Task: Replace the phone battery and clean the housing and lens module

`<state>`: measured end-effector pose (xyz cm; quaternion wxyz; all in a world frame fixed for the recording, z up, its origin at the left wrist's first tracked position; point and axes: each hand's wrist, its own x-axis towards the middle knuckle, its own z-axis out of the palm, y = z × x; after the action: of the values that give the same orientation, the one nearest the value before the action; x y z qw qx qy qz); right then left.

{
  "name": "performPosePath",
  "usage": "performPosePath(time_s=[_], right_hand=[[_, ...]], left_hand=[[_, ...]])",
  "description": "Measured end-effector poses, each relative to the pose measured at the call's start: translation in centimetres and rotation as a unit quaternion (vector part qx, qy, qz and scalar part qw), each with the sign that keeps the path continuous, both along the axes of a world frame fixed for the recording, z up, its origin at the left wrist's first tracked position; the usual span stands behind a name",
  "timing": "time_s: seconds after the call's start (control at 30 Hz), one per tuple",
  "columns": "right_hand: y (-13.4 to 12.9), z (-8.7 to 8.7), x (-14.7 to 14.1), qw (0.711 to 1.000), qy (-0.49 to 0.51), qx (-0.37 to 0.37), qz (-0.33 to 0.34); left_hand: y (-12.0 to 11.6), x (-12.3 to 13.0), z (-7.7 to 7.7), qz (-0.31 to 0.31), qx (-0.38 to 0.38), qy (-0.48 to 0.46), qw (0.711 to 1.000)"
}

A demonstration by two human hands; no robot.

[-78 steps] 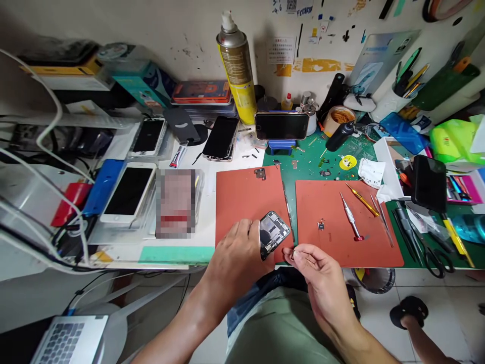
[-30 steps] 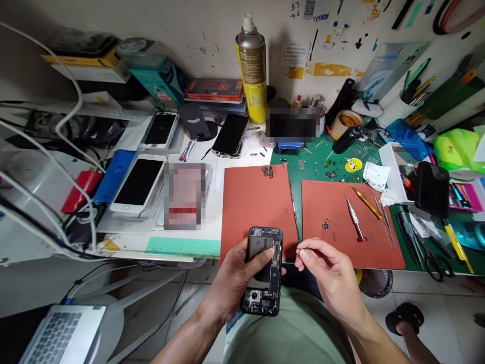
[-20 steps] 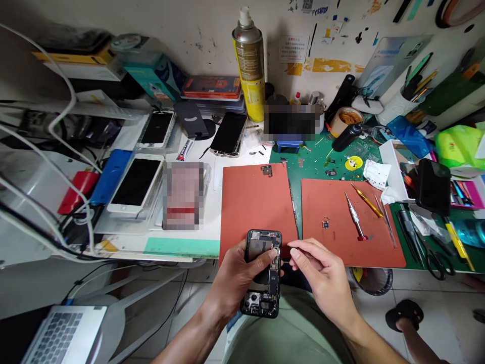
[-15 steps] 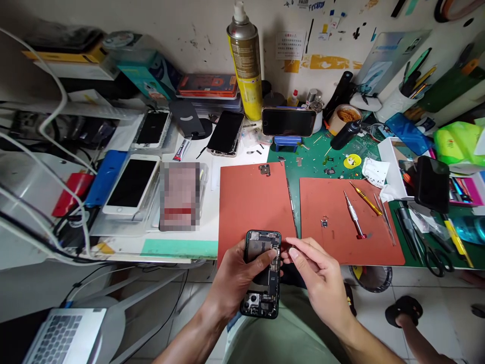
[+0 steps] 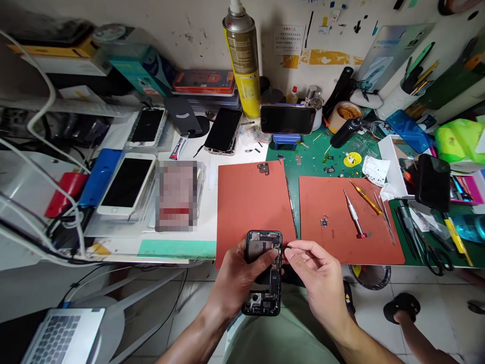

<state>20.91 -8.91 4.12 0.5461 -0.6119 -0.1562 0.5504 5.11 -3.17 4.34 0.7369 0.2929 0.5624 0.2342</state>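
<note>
An opened smartphone (image 5: 273, 283), its inner boards and camera parts bare, is gripped by my left hand (image 5: 238, 273) over my lap at the table's front edge. My left thumb presses on the inside near the upper right. Beside the phone's right edge, my right hand (image 5: 318, 270) has thumb and forefinger pinched together; whatever is between the fingertips is too small to make out. Beyond the phone lies a red-brown mat (image 5: 252, 202) with a small metal part (image 5: 262, 168) near its far edge. A thin metal tool (image 5: 291, 207) lies along this mat's right side.
A second red-brown mat (image 5: 314, 202) holds a silver screwdriver (image 5: 353, 213), a gold screwdriver (image 5: 366, 197) and a small chip (image 5: 324, 222). Scissors (image 5: 435, 260) lie at the right edge. A white phone (image 5: 127, 184) lies left; a spray can (image 5: 244, 65) stands behind.
My right thumb and forefinger have shifted slightly, still pinched beside the phone's edge. The left hand keeps its hold on the phone. The camera view has moved a little.
</note>
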Motion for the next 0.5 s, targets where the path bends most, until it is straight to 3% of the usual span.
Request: performPosePath(time_s=[0.5], right_hand=[[-0.16,-0.32,-0.38,1.000,-0.022,-0.001,0.018]], left_hand=[[-0.11,0.29,0.15,0.001,0.042,0.027,0.999]])
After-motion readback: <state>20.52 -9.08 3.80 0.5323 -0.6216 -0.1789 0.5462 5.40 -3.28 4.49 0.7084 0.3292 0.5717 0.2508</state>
